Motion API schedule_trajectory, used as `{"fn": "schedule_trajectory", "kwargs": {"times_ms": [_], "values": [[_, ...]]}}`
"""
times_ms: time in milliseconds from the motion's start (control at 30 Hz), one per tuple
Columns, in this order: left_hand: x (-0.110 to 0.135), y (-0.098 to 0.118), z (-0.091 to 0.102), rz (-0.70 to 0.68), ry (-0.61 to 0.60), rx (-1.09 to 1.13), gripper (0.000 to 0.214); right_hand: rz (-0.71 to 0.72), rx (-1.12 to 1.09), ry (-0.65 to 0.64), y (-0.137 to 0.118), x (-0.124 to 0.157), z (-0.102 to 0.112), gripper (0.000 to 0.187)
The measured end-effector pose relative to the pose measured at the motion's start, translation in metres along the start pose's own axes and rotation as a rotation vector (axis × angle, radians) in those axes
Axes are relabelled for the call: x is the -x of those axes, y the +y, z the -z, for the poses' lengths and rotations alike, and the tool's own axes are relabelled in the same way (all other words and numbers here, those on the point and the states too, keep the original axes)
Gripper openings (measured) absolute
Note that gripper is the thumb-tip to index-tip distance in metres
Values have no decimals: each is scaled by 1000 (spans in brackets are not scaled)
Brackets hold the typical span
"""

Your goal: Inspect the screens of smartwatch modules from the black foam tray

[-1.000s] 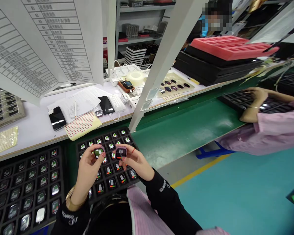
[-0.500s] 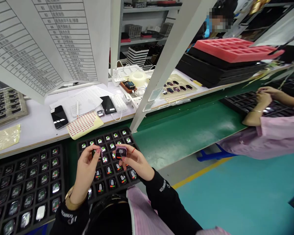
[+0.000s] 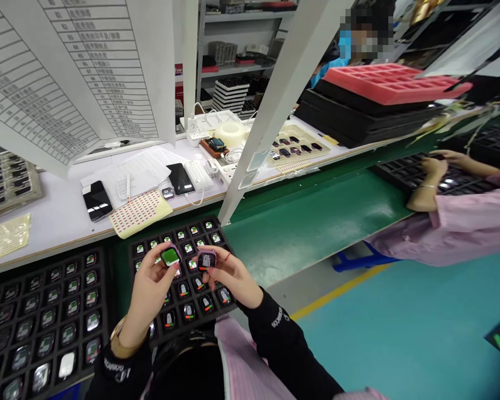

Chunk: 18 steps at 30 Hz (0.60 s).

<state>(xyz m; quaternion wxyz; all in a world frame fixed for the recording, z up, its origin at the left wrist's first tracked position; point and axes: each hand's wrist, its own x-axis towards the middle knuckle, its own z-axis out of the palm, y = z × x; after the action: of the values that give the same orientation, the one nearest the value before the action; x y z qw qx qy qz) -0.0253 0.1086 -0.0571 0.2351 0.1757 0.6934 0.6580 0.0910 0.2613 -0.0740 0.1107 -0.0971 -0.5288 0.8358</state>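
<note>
My left hand (image 3: pixel 152 283) is closed on a smartwatch body (image 3: pixel 170 255) with a green screen, held between thumb and fingers. Close by on the right, my right hand (image 3: pixel 232 272) grips a second smartwatch body (image 3: pixel 206 260), whose dark screen shows small white text and a red strip. Neither watch has a strap that I can see. Both are held above a black compartment tray (image 3: pixel 156 335) filled with several lit watch bodies, partly hidden by my hands. A second black tray (image 3: pixel 104 311) with more watches, many of them dim, lies to the left.
A white shelf holds two phones (image 3: pixel 97 200) (image 3: pixel 180 179), a sheet of red stickers (image 3: pixel 140 213) and cables. A slanted white post (image 3: pixel 270 105) rises behind the tray. To the right, a co-worker's hands (image 3: pixel 435 165) are over another black tray. Red and black trays (image 3: pixel 394 83) are stacked behind.
The watch in my left hand has turned so its green screen faces me. The right-hand watch now displays more white text. The view has shifted slightly.
</note>
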Motion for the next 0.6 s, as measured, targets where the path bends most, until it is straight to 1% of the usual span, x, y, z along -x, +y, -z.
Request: {"fn": "schedule_trajectory", "kwargs": {"times_ms": [100, 233, 333, 500, 600], "values": [[-1, -1, -1, -9, 28, -12, 47, 4, -10, 11, 0, 2, 2, 44], [-1, -3, -1, -15, 56, -33, 39, 14, -9, 10, 0, 3, 3, 43], [1, -2, 0, -5, 27, -40, 39, 12, 2, 15, 1, 3, 4, 44], [6, 5, -1, -4, -68, 24, 50, 10, -2, 16, 2, 3, 4, 44], [5, 4, -3, 4, -48, 18, 50, 12, -9, 11, 3, 4, 4, 44]]}}
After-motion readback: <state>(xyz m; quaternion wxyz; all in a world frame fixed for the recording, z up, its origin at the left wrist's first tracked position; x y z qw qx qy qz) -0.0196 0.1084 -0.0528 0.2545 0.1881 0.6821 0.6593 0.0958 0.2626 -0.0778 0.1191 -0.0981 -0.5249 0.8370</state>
